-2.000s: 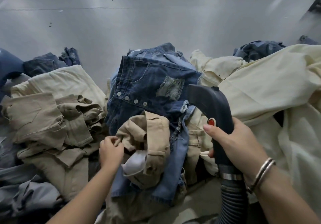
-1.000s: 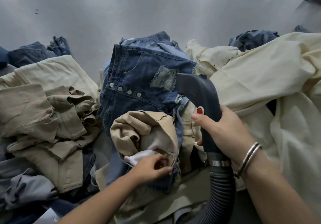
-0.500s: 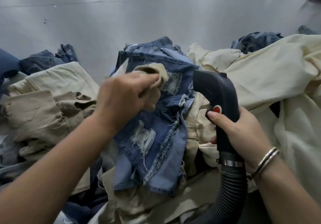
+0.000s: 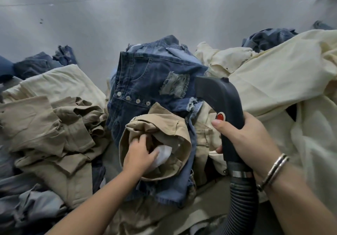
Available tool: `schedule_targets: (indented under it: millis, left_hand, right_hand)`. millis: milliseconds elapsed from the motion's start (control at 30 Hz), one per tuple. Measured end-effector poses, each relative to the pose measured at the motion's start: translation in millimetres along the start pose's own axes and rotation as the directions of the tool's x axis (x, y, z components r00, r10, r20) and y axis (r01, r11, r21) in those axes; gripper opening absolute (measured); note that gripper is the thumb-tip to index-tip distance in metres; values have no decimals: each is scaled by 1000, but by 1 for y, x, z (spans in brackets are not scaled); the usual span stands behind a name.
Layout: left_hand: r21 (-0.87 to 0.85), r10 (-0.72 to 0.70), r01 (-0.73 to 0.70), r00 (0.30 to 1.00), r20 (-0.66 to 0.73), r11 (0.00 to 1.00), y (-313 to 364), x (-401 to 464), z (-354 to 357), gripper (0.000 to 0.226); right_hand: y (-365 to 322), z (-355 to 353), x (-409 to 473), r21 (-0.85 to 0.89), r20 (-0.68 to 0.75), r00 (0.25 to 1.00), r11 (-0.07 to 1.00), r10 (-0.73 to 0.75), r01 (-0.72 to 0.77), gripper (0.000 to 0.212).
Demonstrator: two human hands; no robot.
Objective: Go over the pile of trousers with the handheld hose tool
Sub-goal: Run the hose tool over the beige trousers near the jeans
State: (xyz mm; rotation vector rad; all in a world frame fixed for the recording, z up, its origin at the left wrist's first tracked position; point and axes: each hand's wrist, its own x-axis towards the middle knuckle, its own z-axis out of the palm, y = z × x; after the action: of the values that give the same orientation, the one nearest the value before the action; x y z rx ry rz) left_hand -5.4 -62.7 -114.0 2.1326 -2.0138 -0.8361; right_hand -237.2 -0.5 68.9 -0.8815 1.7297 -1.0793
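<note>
A heap of trousers fills the lower view. Ripped blue jeans (image 4: 145,81) with metal buttons lie at the centre, and a bunched khaki pair (image 4: 164,125) with a white pocket lining (image 4: 163,155) sits on them. My left hand (image 4: 139,154) reaches into the khaki pair's opening, fingers curled into the cloth beside the lining. My right hand (image 4: 244,141) grips the dark handheld hose tool (image 4: 218,96) by its handle, forefinger just below its red button. The tool's nozzle points left over the jeans' torn patch. Its ribbed hose (image 4: 240,205) runs down and out of view.
Khaki and beige trousers (image 4: 47,123) are stacked at the left, cream ones (image 4: 284,81) at the right. More blue denim (image 4: 268,38) lies behind both stacks. A grey metal sheet (image 4: 145,19) rises behind the pile. A bracelet circles my right wrist.
My left hand, raised with cloth over the jeans half a second ago, has come back down into the khaki pair's opening. The tool has shifted only slightly.
</note>
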Motion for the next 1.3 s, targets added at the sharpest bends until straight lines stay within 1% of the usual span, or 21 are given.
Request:
schedule_targets:
  millis: [67,133,233,300,367,400,433,467,500,533,567,600,633,700,767,833,933,1033,1100,1233,1300]
  left_hand:
    - [122,-141,125,982,129,985,5,12,4,81]
    - [250,-190,142,965,182,958,3,19,9,80]
    - [478,-85,-78,947,311,875,0,24,14,61]
    - [398,56,-246,901,431,884,-2,27,10,56]
    - [63,228,-271,897,379,961,-10,28,-4,26]
    - [-123,252,-226,930,269,966,-18,28,-11,38]
    - [-302,198,-138,964,177,943,-29,28,-21,52]
    - [-342,112,-45,978,178,939,-42,27,-25,59]
    - [-341,34,49,971,235,939,-48,23,-33,54]
    - [-102,-51,87,950,308,991,-52,17,-36,39]
    - [167,-151,102,937,314,981,-59,12,-34,26]
    - [418,-194,84,954,227,905,-59,6,-28,31]
    - [518,-166,55,971,170,853,-54,0,-21,36]
    - [308,23,-57,993,115,950,-35,-7,-7,31]
    - [141,118,-152,967,226,978,-20,-2,11,37]
    - [129,86,-124,960,267,984,-9,10,24,44]
    - [142,39,-63,985,170,988,-1,37,30,57]
    - [117,76,-113,957,279,987,5,59,30,68]
    - [84,76,-102,960,269,991,11,61,31,68]
    - [57,-104,93,964,244,994,13,61,37,70]
    - [209,-182,120,934,309,971,10,63,27,69]
  right_hand:
    - [1,2,0,-11,24,1000,1000,-13,13,20]
    - [2,4,-1,-18,41,999,999,-29,30,20]
    - [3,5,-1,-4,43,998,999,-45,45,20]
    - [3,5,-1,-5,44,998,999,-47,47,20]
    - [5,5,1,-5,48,998,999,-44,44,20]
    - [5,4,1,2,47,998,999,-40,40,20]
    - [5,4,2,9,44,998,999,-37,36,20]
    - [4,3,2,12,39,999,999,-31,31,20]
    - [4,3,3,16,33,999,1000,-25,25,20]
    - [4,3,2,19,32,999,1000,-21,20,20]
    - [4,3,2,20,35,999,1000,-20,19,20]
    - [3,3,1,15,40,999,1000,-22,21,20]
    - [2,4,0,4,47,999,1000,-23,23,20]
    - [1,5,-1,-18,59,998,999,-30,31,21]
    - [2,6,-2,-22,63,997,999,-37,38,21]
    - [2,6,-2,-18,62,997,999,-39,40,20]
    - [2,7,-2,-24,65,997,999,-34,36,21]
    - [6,7,0,-19,66,997,999,-29,30,21]
    - [4,7,1,-26,62,998,999,-29,31,20]
    - [3,13,4,-28,72,997,1000,-2,4,21]
    - [2,16,4,-12,79,997,1000,5,-4,21]
